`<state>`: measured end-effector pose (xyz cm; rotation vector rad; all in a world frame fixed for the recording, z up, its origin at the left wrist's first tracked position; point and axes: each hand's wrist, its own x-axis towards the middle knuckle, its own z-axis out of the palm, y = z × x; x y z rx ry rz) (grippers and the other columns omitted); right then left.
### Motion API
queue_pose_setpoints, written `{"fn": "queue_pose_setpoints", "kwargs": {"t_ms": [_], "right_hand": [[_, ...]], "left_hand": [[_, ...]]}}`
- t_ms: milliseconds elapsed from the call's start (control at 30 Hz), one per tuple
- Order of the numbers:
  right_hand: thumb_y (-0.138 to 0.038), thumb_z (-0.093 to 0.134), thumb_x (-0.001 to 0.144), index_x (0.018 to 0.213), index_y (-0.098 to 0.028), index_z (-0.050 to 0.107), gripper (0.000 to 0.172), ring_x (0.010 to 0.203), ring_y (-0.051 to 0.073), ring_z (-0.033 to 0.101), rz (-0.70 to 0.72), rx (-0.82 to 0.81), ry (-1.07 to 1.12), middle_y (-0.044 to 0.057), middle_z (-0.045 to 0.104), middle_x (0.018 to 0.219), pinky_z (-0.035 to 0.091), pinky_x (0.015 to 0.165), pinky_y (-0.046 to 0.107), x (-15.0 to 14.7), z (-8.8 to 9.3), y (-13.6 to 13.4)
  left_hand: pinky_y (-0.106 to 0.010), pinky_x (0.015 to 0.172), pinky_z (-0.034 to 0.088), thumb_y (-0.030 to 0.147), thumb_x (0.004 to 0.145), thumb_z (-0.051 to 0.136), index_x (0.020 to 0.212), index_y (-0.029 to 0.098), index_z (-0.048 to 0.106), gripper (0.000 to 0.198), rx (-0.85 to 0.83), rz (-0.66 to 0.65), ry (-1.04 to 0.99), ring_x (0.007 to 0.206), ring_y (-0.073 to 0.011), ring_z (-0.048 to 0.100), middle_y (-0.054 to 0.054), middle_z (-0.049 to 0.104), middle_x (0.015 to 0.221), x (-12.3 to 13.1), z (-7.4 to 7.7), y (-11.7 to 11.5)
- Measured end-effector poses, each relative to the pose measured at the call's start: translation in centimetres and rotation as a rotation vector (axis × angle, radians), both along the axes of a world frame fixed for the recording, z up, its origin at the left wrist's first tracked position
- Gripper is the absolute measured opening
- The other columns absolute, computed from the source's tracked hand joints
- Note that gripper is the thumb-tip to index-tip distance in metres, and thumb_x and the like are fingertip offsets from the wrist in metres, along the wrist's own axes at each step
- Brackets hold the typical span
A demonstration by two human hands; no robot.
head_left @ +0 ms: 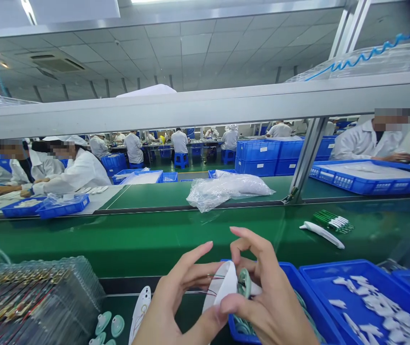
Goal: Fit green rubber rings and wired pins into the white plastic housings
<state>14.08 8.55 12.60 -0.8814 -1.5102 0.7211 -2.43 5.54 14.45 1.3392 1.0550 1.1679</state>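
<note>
"White shell (226, 287) on our left, green ring-shaped part (244, 282) on our right: how are we gripping them?"

"Our left hand (171, 299) pinches the shell between thumb and fingers, its index finger lifted clear. Our right hand (271, 297) seems to pinch the green part, its index finger arched above, though our own fingers hide some of the contact."

"And where are the two pieces?"

"Side by side between our hands, raised in front of the blue tray (293, 270)."

"What about those thin red wires (215, 283)?"

"They show against the shell's left part; we can't tell where they end. If we're joining the pieces, as it seems, we'd best ease the wires aside so nothing gets trapped."

"Should we press hard?"

"Probably not. The shell looks thin, so we'd line up the edges squarely first, then push evenly with both thumbs."
</note>
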Motion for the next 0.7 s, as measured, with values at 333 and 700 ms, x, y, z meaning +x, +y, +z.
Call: {"fn": "queue_pose_setpoints", "kwargs": {"t_ms": [333, 700], "right_hand": [[-0.044, 0.058, 0.100, 0.096, -0.032, 0.063, 0.014, 0.073, 0.013, 0.059, 0.138, 0.071, 0.044, -0.001, 0.053, 0.090, 0.052, 0.063, 0.017, 1.4, 1.6, -0.1], [-0.041, 0.083, 0.081, 0.092, -0.038, 0.085, 0.011, 0.073, 0.017, 0.067, 0.218, -0.120, 0.199, 0.001, 0.069, 0.079, 0.057, 0.064, 0.022, 1.6, 1.8, 0.2]], "left_hand": [[-0.031, 0.093, 0.057, 0.028, 0.066, 0.093, 0.112, 0.030, 0.080, 0.047, 0.039, 0.001, -0.306, 0.110, -0.0284, 0.072, -0.007, 0.078, 0.122, 0.5, -1.2, 0.9], [-0.028, 0.082, 0.059, 0.028, 0.062, 0.095, 0.103, 0.029, 0.084, 0.043, 0.132, 0.003, -0.429, 0.088, -0.0210, 0.071, -0.005, 0.076, 0.092, 1.1, -0.6, 0.8]]}}
